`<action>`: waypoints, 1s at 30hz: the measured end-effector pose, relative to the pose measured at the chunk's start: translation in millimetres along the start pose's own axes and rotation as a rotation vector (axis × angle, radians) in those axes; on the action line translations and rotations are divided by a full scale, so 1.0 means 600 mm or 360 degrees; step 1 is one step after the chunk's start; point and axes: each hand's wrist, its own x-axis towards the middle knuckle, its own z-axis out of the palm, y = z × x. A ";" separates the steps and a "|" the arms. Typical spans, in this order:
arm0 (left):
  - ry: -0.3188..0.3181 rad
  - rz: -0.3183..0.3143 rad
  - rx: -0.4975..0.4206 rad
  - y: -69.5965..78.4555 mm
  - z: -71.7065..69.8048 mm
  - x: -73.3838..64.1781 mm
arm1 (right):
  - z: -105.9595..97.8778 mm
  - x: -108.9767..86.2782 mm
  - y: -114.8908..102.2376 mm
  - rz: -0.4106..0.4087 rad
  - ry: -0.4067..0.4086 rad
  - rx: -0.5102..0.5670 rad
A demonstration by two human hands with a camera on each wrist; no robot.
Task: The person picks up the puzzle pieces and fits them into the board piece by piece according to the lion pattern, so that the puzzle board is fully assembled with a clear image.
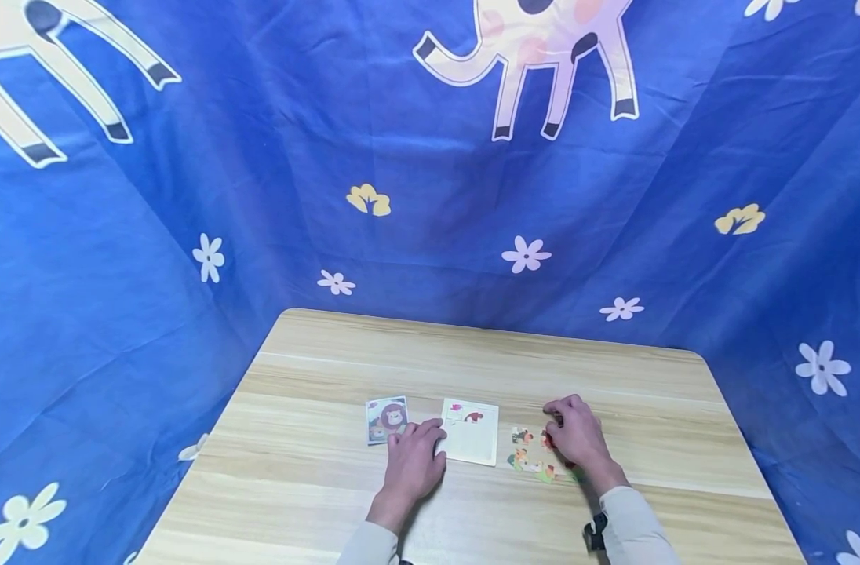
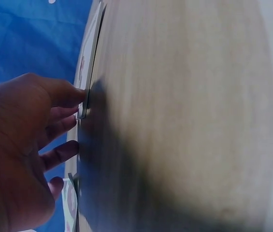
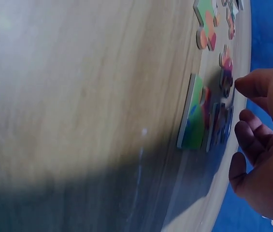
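A white puzzle tray [image 1: 475,451] lies mid-table with a few coloured pieces [image 1: 475,417] set along its far side. My left hand [image 1: 416,459] rests at its left edge, thumb [image 2: 71,94] touching the near corner and the other fingers loosely bent. Left of the tray is a card with a lion picture [image 1: 388,414], partly behind that hand. My right hand [image 1: 578,431] hovers over loose puzzle pieces [image 1: 522,461] to the right of the tray. In the right wrist view its fingers are loosely bent, with no piece seen between them, above a green piece [image 3: 193,118].
The wooden table [image 1: 317,486] has rounded far corners. A blue curtain [image 1: 430,173] with animal and flower prints hangs behind it and along both sides. A dark band or device [image 1: 595,534] is at the right wrist.
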 end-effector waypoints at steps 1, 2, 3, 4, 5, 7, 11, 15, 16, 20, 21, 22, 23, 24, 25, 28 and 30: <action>0.0000 -0.0002 0.0002 0.000 0.000 0.000 | -0.001 0.000 0.002 0.0013 0.0000 0.0004; 0.0000 -0.0004 0.0004 0.001 0.000 -0.001 | -0.002 0.000 0.004 0.0023 -0.0001 0.0009; 0.0000 -0.0005 0.0007 0.001 0.001 -0.001 | -0.003 0.001 0.005 0.0030 0.0000 0.0011; -0.0004 -0.0009 0.0008 0.001 0.001 -0.001 | -0.004 0.001 0.007 0.0032 -0.0001 0.0013; -0.0007 -0.0011 0.0007 0.001 0.001 -0.001 | -0.005 0.001 0.010 0.0031 0.0001 0.0012; -0.0010 -0.0017 0.0010 0.001 0.001 -0.002 | -0.007 0.002 0.014 0.0025 0.0007 0.0018; -0.0012 -0.0024 0.0001 0.002 0.001 -0.003 | -0.011 0.002 0.021 0.0029 0.0020 0.0013; -0.0006 -0.0023 -0.0011 0.002 0.002 -0.003 | -0.016 0.001 0.024 0.0058 0.0007 -0.0017; -0.0003 -0.0022 -0.0013 0.002 0.002 -0.003 | -0.018 0.001 0.025 0.0072 -0.0002 -0.0025; 0.0010 -0.0023 -0.0020 0.002 0.002 -0.004 | -0.021 0.000 0.026 0.0136 -0.0052 -0.0047; 0.0011 -0.0024 -0.0022 0.002 0.002 -0.004 | -0.021 0.000 0.026 0.0153 -0.0063 -0.0048; 0.0012 -0.0024 -0.0024 0.002 0.002 -0.004 | -0.021 0.000 0.027 0.0163 -0.0075 -0.0059; 0.0014 -0.0025 -0.0025 0.002 0.002 -0.004 | -0.021 0.001 0.026 0.0172 -0.0084 -0.0066; 0.0014 -0.0027 -0.0027 0.002 0.002 -0.004 | -0.021 0.001 0.027 0.0177 -0.0093 -0.0069; 0.0015 -0.0028 -0.0028 0.002 0.002 -0.005 | -0.021 0.001 0.027 0.0181 -0.0102 -0.0074; 0.0010 -0.0032 -0.0034 0.002 0.002 -0.005 | -0.021 0.002 0.027 0.0192 -0.0113 -0.0073; 0.0007 -0.0039 -0.0035 0.002 0.001 -0.005 | -0.021 0.004 0.026 0.0209 -0.0119 -0.0059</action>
